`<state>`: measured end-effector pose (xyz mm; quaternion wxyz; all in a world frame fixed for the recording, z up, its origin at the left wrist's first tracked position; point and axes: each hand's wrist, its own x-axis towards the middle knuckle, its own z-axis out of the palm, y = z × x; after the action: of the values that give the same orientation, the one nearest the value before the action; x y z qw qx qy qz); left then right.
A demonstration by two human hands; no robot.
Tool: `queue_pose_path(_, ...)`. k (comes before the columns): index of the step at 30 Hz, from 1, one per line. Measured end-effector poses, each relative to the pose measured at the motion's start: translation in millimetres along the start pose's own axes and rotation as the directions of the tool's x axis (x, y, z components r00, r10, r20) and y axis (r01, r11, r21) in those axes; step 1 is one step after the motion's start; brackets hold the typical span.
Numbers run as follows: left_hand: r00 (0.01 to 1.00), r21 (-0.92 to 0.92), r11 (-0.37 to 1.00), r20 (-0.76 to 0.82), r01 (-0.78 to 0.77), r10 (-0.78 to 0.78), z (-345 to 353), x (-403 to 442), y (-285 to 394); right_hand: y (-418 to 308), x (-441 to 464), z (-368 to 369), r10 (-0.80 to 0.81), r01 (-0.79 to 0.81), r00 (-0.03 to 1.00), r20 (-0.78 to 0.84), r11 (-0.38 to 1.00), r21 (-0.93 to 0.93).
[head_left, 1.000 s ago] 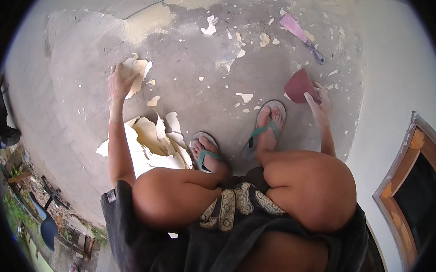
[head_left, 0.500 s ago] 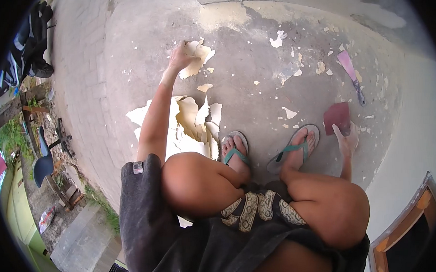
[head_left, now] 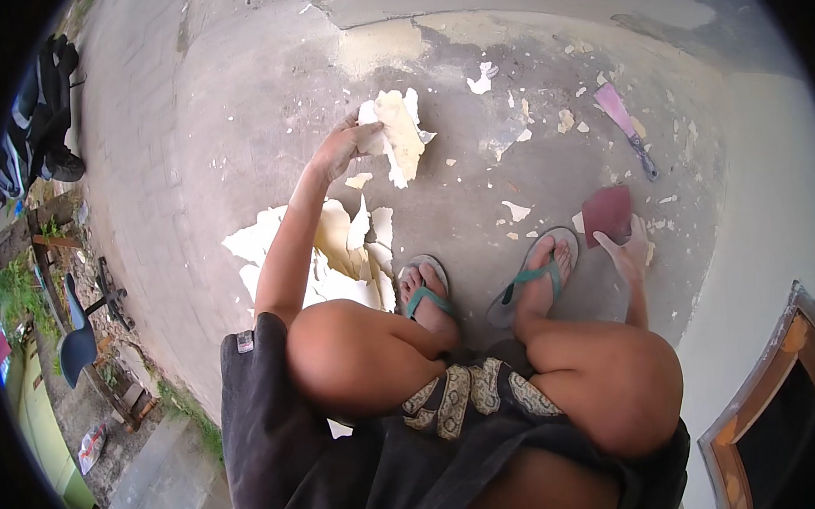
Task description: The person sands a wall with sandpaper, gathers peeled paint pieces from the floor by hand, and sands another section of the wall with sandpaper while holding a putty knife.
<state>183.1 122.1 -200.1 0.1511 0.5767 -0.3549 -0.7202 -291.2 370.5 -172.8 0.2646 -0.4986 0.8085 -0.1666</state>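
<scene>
Pinched in my left hand are large cream and white paint flakes, held just above the grey concrete floor. Below that forearm, beside my left foot, lies a heap of curled peeled paint pieces, partly covered by my arm and knee. My right hand grips a dark red, flat, squarish sheet by its lower right corner, thumb on top. Beyond it a scraper with a pinkish blade lies on the floor, untouched.
Small paint chips are scattered over the floor. A pale wall rises at the right, with a wood-framed opening lower down. At the left are a blue chair and dark items. My sandalled feet stand close by.
My left hand has swung to the right with the paint flakes, which now hang turned more upright. My right hand keeps its grip on the dark red sheet. The view has shifted slightly.
</scene>
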Motion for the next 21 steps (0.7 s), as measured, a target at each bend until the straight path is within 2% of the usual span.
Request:
queue_pose_path(2, 0.996, -0.035, 0.999, 0.083, 0.031, -0.028, 37.2, -3.3, -11.8, 3.6, -1.1, 3.4, -0.040, 0.040, 0.999, -0.037, 0.999, 0.012)
queue_pose_path(5, 0.977, -0.087, 0.994, 0.208, 0.063, -0.044, 84.2, -6.8, -35.2, 1.0, -3.4, 4.5, 0.093, -0.093, 0.996, 0.004, 0.994, 0.054)
queue_pose_path(6, 0.966, -0.091, 0.991, 0.247, 0.095, -0.070, 95.2, -7.2, -42.6, -2.9, -5.2, 5.3, 0.084, -0.083, 0.996, -0.035, 0.996, 0.029)
queue_pose_path(9, 0.946, -0.099, 0.985, 0.308, 0.140, -0.104, 118.7, -13.1, -59.2, -11.3, -3.6, 4.2, 0.138, -0.133, 0.990, -0.008, 0.969, 0.207)
queue_pose_path(13, 0.926, -0.069, 0.982, 0.352, 0.174, -0.139, 132.3, -24.1, -61.9, -17.0, 13.3, -1.2, 0.128, -0.100, 0.990, -0.051, 0.924, 0.370)
queue_pose_path(15, 0.914, -0.073, 0.978, 0.375, 0.197, -0.156, 127.1, -25.7, -63.5, 15.3, 28.1, -3.8, 0.225, -0.117, 0.944, -0.242, 0.912, 0.394)
queue_pose_path(16, 0.916, -0.011, 0.982, 0.364, 0.187, -0.170, 118.2, -21.6, -70.0, 35.7, 24.0, -5.6, 0.278, -0.126, 0.898, -0.341, 0.905, 0.406)
queue_pose_path(17, 0.933, -0.025, 0.985, 0.326, 0.170, -0.153, 115.7, -21.9, -68.1, 31.8, 19.9, -10.5, 0.199, -0.157, 0.848, -0.491, 0.980, 0.125)
queue_pose_path(18, 0.948, -0.040, 0.987, 0.289, 0.154, -0.136, 115.3, -26.1, -65.9, 31.6, 14.1, -14.5, 0.077, -0.218, 0.795, -0.602, 0.962, -0.164)
queue_pose_path(19, 0.960, -0.054, 0.989, 0.252, 0.138, -0.121, 114.6, -29.5, -64.4, 32.2, 7.7, -18.4, -0.073, -0.300, 0.743, -0.665, 0.852, -0.429)
queue_pose_path(21, 0.968, -0.059, 0.989, 0.222, 0.136, -0.120, 107.8, -31.4, -64.8, 4.9, -4.7, -18.9, -0.158, -0.014, 0.870, -0.467, 0.939, -0.344)
